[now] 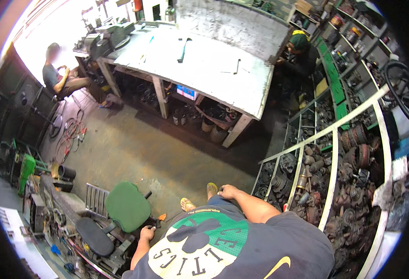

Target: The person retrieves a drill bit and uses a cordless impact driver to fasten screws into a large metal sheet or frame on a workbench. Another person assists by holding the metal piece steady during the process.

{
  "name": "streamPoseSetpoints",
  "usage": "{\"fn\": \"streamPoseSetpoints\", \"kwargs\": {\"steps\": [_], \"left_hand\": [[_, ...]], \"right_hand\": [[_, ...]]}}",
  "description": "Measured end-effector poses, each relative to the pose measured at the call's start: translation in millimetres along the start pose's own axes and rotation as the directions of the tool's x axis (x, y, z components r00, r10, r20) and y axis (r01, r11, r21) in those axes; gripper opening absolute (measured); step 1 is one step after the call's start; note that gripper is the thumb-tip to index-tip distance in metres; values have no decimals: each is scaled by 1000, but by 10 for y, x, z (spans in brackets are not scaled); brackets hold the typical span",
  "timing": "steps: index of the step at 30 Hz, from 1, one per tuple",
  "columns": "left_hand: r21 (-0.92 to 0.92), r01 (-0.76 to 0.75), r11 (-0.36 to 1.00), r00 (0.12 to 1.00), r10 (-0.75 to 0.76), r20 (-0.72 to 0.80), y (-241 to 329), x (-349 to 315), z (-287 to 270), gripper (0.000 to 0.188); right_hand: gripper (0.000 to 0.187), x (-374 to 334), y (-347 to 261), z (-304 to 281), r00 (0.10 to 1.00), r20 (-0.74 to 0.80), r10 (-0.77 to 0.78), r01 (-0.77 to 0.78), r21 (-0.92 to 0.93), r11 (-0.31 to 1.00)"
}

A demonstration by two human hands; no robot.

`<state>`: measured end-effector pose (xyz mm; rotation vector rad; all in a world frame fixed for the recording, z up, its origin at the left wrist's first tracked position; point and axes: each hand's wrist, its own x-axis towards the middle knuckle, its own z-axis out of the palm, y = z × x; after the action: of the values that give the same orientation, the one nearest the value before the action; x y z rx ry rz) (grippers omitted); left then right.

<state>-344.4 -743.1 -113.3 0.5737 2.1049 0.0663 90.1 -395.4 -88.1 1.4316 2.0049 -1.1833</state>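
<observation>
My left hand (pixel 147 232) hangs low at my left side with its fingers curled in. Whatever it may hold is hidden. Closest to it are a green padded chair (pixel 128 207) and a small orange scrap (pixel 161 216) on the floor. In front of my right thigh, my right hand (pixel 228 191) is bent with its fingers drawn together, and I cannot make out anything in it. Below it my sandaled foot (pixel 212 188) shows. Neither hand touches the workbench (pixel 204 69), which stands ahead with a few tools on its bright top.
On the right, a white-framed rack (pixel 335 172) is packed with greasy metal parts. Cables (pixel 72 135) lie coiled on the floor at left. One person (pixel 60 76) sits by the bright doorway; another in a green cap (pixel 299 42) is behind the bench's right end. Clutter surrounds a black stool (pixel 94 237).
</observation>
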Motion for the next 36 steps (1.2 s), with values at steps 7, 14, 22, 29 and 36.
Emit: {"fn": "streamPoseSetpoints", "kwargs": {"steps": [7, 14, 22, 29, 36], "left_hand": [[-51, -93, 994, 995, 94, 29, -235, 149, 262, 49], [-1, -32, 999, 997, 32, 68, -177, 195, 270, 58], [163, -7, 987, 997, -5, 77, 32, 609, -96, 69], [187, -83, 979, 994, 93, -50, 1098, 831, -541, 63], [28, -253, 967, 938, 253, -237, 3306, 655, -1029, 38]], "right_hand": [[54, 105, 580, -129, 978, 12, 211, -202, -241, 949], [53, -109, 502, -77, 977, 79, 201, -193, -91, 977], [42, -11, 269, -514, 999, -11, 43, -44, -49, 998], [28, 272, -375, -1825, 897, -377, -229, 265, 45, 963], [16, 653, -800, -3663, 495, -785, -373, 626, 25, 779]]}}
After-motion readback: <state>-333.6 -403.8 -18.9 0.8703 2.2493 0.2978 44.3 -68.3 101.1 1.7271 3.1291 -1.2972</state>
